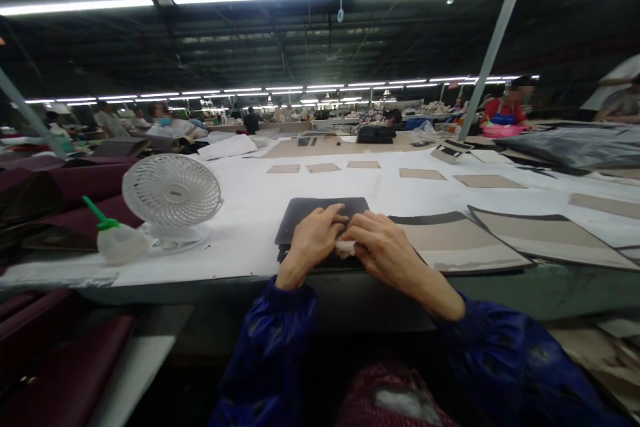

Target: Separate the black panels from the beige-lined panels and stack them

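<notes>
Right in front of me, at the near edge of the table, lies a stack of dark, flat panels [295,219]. My left hand [316,238] rests on the top panel with its fingers stretched forward over it. Close beside it, my right hand [383,240] is closed around a crumpled whitish cloth [345,249] at the panel's near side. Part of the cloth is hidden under the fingers. Just right of the stack, a beige panel with dark edges [455,240] lies flat, and a similar beige panel [550,240] sits farther right.
A white fan [173,193] and a squeeze bottle with a green nozzle [117,240] stand at left. Several small beige pieces [423,174] lie on the white table covering [240,213]. Maroon panels [90,193] are piled at far left. A person in red [503,113] is at back right.
</notes>
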{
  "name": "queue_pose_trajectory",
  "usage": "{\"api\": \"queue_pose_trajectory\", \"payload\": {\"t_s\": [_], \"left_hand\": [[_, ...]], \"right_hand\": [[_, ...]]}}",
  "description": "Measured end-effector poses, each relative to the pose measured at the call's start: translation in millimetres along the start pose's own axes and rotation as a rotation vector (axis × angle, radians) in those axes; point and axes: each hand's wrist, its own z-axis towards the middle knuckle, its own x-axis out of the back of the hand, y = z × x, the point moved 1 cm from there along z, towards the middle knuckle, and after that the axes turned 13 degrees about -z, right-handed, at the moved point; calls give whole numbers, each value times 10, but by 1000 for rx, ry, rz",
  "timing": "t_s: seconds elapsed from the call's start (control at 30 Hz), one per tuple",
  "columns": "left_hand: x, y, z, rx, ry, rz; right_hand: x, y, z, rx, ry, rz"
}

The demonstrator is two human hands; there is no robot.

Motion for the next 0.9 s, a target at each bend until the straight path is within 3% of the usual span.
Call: {"api": "queue_pose_trajectory", "payload": {"t_s": [0.27,0.6,0.77,0.9], "left_hand": [[-34,14,8,-4,25,-18],[-12,10,5,12,6,9],[-17,9,13,-18,16,-38],[5,35,-10,-2,-2,-73]], "right_hand": [[219,301,-259,-68,-94,27],[109,-38,60,-38,-101,-62],[288,119,-156,7,-172,-169],[525,329,-438,-133,-183,-99]]}}
